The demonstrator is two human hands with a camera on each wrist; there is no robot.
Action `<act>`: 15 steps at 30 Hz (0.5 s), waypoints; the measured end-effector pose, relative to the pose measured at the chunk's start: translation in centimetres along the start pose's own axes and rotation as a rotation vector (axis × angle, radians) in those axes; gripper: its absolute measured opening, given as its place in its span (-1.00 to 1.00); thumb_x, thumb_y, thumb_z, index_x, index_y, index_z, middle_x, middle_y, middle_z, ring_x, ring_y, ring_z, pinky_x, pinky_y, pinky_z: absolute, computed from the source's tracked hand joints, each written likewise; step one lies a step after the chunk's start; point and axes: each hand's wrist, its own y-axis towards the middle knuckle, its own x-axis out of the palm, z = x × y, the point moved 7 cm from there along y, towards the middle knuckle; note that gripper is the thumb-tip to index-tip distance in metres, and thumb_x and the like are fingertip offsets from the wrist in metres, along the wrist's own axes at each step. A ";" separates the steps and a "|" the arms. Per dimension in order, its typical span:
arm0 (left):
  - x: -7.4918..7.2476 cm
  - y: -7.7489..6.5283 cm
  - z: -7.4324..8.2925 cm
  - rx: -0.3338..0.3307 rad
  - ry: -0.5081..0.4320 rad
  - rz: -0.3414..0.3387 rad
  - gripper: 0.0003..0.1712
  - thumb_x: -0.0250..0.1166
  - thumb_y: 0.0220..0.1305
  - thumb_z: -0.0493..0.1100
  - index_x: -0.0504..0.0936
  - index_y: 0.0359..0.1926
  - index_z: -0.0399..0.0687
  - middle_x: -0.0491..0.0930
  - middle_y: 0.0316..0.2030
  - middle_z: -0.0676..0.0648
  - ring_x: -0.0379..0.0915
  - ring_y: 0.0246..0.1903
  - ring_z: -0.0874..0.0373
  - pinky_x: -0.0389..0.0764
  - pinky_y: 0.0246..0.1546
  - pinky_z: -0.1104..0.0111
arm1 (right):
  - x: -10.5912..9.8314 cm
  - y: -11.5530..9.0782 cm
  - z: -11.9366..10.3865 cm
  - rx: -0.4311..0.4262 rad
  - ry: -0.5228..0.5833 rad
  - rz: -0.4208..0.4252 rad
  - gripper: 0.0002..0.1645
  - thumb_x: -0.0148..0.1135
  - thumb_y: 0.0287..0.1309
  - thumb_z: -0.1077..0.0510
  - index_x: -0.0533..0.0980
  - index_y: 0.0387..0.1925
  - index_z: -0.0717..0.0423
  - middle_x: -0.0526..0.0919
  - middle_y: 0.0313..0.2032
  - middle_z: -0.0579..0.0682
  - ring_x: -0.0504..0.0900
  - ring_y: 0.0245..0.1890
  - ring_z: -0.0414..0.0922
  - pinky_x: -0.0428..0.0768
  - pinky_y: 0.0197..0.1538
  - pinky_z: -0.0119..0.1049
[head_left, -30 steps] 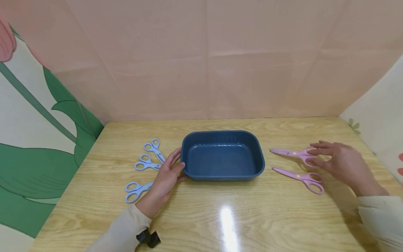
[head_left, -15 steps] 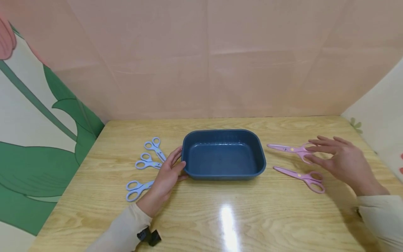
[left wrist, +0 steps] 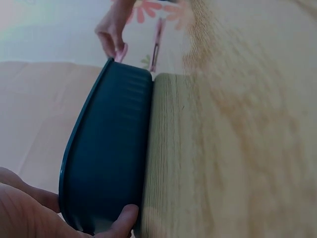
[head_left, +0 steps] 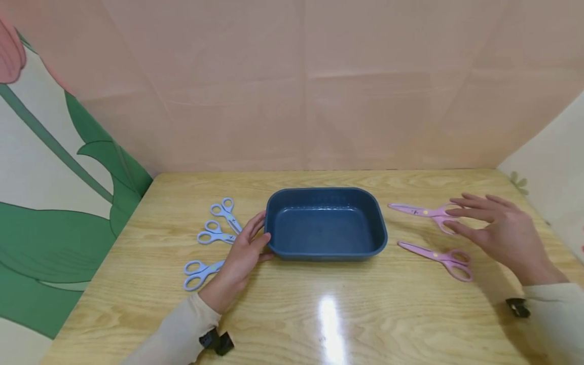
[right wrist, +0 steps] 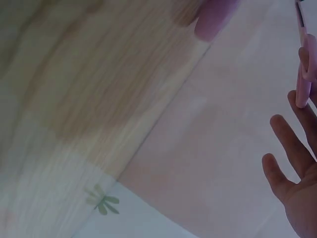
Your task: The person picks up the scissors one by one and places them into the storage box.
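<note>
My left hand (head_left: pixel 242 256) grips the left end of a dark blue plastic bin (head_left: pixel 324 256), thumb on one side of the corner and fingers on the other. Nothing lies inside the bin. At the right, my right hand (head_left: pixel 506 233) pinches the handle loops of a pair of pink scissors (head_left: pixel 426 212), its blades pointing left toward the bin. The right wrist view shows the fingers at the pink scissors' handle (right wrist: pixel 302 94), the others spread out. A second pair of pink scissors (head_left: pixel 438 258) lies on the table nearer the front.
Left of the bin, blue scissors (head_left: pixel 228 215) lie on the wooden table (head_left: pixel 388 314) near two more blue pairs, one blue pair (head_left: pixel 214 234) just in front and another (head_left: pixel 198 274) partly behind the left wrist. A pink cloth wall (head_left: pixel 301 101) rises behind the table.
My right hand and the pink scissors it pinches have risen slightly off their earlier place, toward the back. The left hand stays on the bin, and the other scissors lie as before.
</note>
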 end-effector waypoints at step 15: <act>-0.2 0.1 -0.1 -0.017 -0.001 -0.004 -0.39 0.00 0.43 -0.26 0.16 0.42 0.20 0.15 0.44 0.01 0.37 0.20 -0.10 0.61 -0.09 0.12 | -0.3 2.3 -2.6 -0.140 -0.002 0.026 -0.62 0.50 -0.31 -0.08 0.73 -0.36 0.00 0.73 -0.14 0.13 0.10 0.22 -0.78 0.06 0.47 -0.46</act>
